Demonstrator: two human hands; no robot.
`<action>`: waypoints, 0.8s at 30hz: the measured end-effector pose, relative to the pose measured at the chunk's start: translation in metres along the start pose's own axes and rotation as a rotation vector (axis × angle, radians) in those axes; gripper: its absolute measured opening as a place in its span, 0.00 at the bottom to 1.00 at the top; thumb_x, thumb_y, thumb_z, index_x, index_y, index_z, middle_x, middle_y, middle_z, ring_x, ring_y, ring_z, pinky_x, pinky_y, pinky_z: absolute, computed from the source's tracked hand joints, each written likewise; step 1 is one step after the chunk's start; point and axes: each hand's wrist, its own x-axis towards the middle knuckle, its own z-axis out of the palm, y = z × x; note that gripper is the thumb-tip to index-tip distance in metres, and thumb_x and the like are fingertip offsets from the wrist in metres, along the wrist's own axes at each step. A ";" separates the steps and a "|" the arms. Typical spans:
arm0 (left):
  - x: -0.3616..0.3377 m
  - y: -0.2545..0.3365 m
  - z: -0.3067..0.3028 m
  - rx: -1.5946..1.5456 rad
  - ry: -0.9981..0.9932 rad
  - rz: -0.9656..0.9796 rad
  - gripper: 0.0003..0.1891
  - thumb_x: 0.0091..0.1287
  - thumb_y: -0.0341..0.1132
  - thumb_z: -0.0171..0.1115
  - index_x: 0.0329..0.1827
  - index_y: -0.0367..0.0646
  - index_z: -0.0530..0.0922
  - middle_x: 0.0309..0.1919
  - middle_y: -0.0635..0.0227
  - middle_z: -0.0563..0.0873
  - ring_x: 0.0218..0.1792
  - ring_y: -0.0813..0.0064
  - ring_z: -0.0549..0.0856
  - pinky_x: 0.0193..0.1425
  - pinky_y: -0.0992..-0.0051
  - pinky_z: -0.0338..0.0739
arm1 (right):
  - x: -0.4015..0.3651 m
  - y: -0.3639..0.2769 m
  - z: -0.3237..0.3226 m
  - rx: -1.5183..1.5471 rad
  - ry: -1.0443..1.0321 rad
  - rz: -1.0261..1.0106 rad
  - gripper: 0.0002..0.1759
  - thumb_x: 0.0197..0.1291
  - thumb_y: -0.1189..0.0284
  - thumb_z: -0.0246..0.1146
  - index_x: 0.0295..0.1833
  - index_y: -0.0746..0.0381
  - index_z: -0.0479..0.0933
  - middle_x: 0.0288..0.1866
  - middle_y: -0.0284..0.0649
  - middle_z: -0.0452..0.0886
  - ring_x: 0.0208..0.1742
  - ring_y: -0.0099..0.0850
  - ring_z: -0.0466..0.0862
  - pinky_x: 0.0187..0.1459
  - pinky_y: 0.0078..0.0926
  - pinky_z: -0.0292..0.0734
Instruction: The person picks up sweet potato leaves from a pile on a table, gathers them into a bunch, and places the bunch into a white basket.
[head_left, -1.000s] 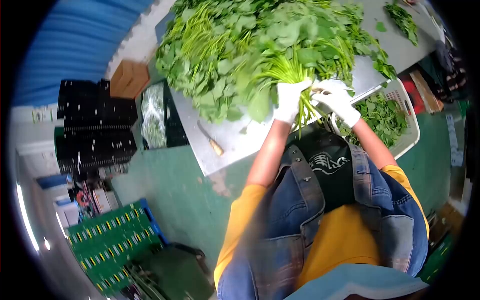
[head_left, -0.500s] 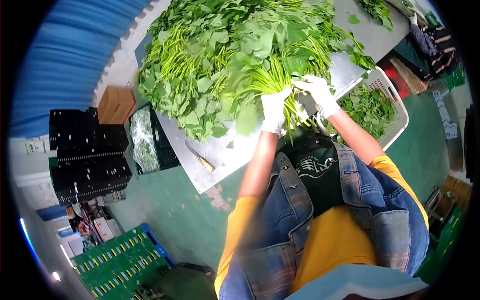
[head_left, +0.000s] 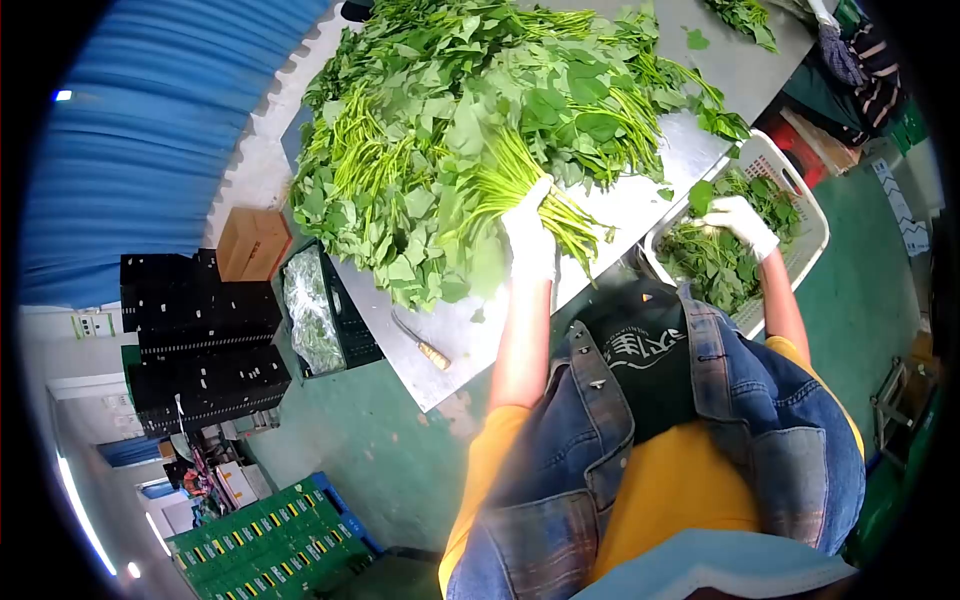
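My left hand [head_left: 530, 228], in a white glove, is closed around the stems of a bunch of leafy greens [head_left: 510, 170] over the metal table. The cut stem ends stick out to the right of the fist, and the leaves merge with a large heap of greens [head_left: 400, 150] behind. My right hand [head_left: 738, 222], also gloved in white, is over the white plastic basket [head_left: 815, 240] at the right. Its fingers are stretched out to the left, slightly apart, close to the loose leaves [head_left: 715, 270] in the basket.
A knife [head_left: 432, 354] with a curved blade lies near the front edge of the metal table [head_left: 455, 385]. Left of the table stand a dark crate with a plastic-wrapped bundle [head_left: 312, 315] and a cardboard box [head_left: 252, 243]. Another person [head_left: 860, 75] is at the far right.
My right hand has left the bunch and moved right to the basket. My left hand keeps hold of the bunch, now slightly farther left. The view has shifted a little.
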 end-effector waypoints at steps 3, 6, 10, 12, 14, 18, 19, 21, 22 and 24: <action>-0.019 0.003 0.016 0.031 -0.023 0.025 0.14 0.52 0.19 0.69 0.43 0.34 0.80 0.36 0.65 0.84 0.34 0.73 0.82 0.40 0.74 0.79 | -0.004 0.010 -0.004 -1.123 0.247 0.440 0.32 0.47 0.71 0.69 0.60 0.67 0.72 0.42 0.46 0.84 0.38 0.29 0.85 0.40 0.32 0.78; -0.030 -0.010 0.038 0.005 -0.059 0.054 0.17 0.51 0.17 0.68 0.45 0.34 0.79 0.37 0.66 0.84 0.34 0.73 0.82 0.42 0.75 0.79 | 0.016 -0.035 0.009 0.101 0.268 0.038 0.24 0.57 0.67 0.64 0.58 0.66 0.75 0.46 0.40 0.84 0.47 0.26 0.82 0.51 0.24 0.75; -0.030 -0.028 0.046 0.088 -0.150 -0.013 0.20 0.51 0.17 0.68 0.48 0.35 0.78 0.39 0.65 0.84 0.36 0.74 0.83 0.43 0.75 0.80 | 0.059 -0.123 0.047 0.354 0.155 -0.200 0.18 0.60 0.66 0.62 0.53 0.62 0.80 0.43 0.39 0.85 0.40 0.22 0.81 0.44 0.22 0.76; -0.033 -0.030 0.046 0.431 -0.216 0.174 0.20 0.51 0.17 0.68 0.48 0.35 0.78 0.40 0.65 0.84 0.36 0.74 0.83 0.43 0.75 0.80 | 0.074 -0.147 0.064 0.328 0.199 -0.292 0.14 0.57 0.68 0.64 0.47 0.63 0.82 0.37 0.37 0.84 0.36 0.22 0.80 0.39 0.20 0.74; -0.037 -0.030 0.044 0.767 -0.265 0.371 0.20 0.51 0.17 0.68 0.48 0.35 0.78 0.40 0.65 0.84 0.36 0.74 0.83 0.43 0.75 0.79 | 0.081 -0.144 0.077 0.263 0.251 -0.321 0.13 0.56 0.68 0.65 0.44 0.64 0.82 0.35 0.36 0.83 0.35 0.21 0.80 0.38 0.20 0.74; -0.052 -0.023 0.043 1.121 -0.240 0.635 0.19 0.52 0.19 0.69 0.48 0.35 0.78 0.39 0.66 0.84 0.35 0.75 0.82 0.43 0.75 0.79 | 0.066 -0.143 0.078 0.579 0.164 -0.168 0.09 0.55 0.69 0.66 0.34 0.66 0.81 0.30 0.39 0.83 0.30 0.24 0.80 0.32 0.23 0.75; -0.054 -0.017 0.045 1.118 -0.227 0.632 0.19 0.52 0.19 0.69 0.48 0.35 0.78 0.39 0.66 0.84 0.35 0.75 0.82 0.43 0.75 0.79 | 0.058 -0.142 0.077 0.675 0.091 -0.076 0.10 0.55 0.70 0.66 0.33 0.67 0.81 0.28 0.38 0.82 0.28 0.24 0.79 0.30 0.22 0.75; -0.050 -0.011 0.047 0.224 -0.064 0.100 0.18 0.52 0.18 0.68 0.47 0.35 0.78 0.39 0.66 0.84 0.34 0.75 0.82 0.43 0.75 0.79 | 0.046 -0.127 0.080 0.691 0.187 -0.060 0.10 0.59 0.69 0.63 0.35 0.67 0.80 0.29 0.36 0.81 0.30 0.23 0.80 0.32 0.19 0.74; 0.002 -0.041 -0.004 0.497 -0.180 0.367 0.18 0.51 0.18 0.68 0.47 0.35 0.79 0.39 0.66 0.84 0.35 0.74 0.82 0.43 0.75 0.78 | 0.040 -0.115 0.075 0.794 0.195 -0.046 0.10 0.61 0.70 0.61 0.37 0.67 0.79 0.30 0.36 0.81 0.32 0.22 0.80 0.33 0.18 0.74; -0.018 -0.016 0.016 -0.009 -0.012 0.117 0.17 0.52 0.18 0.68 0.46 0.35 0.79 0.38 0.65 0.84 0.35 0.73 0.82 0.44 0.74 0.78 | 0.074 -0.007 0.066 1.448 0.311 -0.118 0.13 0.66 0.69 0.57 0.51 0.65 0.74 0.34 0.34 0.79 0.35 0.23 0.79 0.37 0.20 0.76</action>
